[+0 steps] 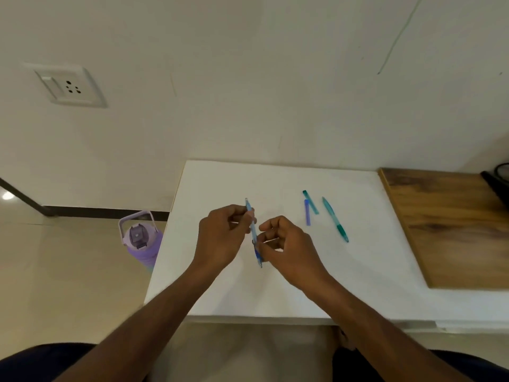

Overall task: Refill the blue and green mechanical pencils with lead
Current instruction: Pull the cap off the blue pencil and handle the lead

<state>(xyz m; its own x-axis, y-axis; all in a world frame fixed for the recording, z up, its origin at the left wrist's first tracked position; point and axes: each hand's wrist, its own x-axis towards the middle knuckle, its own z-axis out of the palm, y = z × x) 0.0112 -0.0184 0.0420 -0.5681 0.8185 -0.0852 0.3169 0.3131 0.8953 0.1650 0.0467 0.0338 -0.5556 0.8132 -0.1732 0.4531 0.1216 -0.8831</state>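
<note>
Blue plastic marks the nearest thing: the blue mechanical pencil (253, 232) is held above the white tabletop (358, 271), its long axis running from the tip close to the body to the cap end farther off. The right hand (286, 244) pinches the low grip section; the left hand (223, 232) pinches the upper barrel, nearer the cap. Beyond and to the right of both hands lie a blue lead tube (307, 216), a green lead tube (310, 202) and the green mechanical pencil (335, 219), closest to the right hand.
</note>
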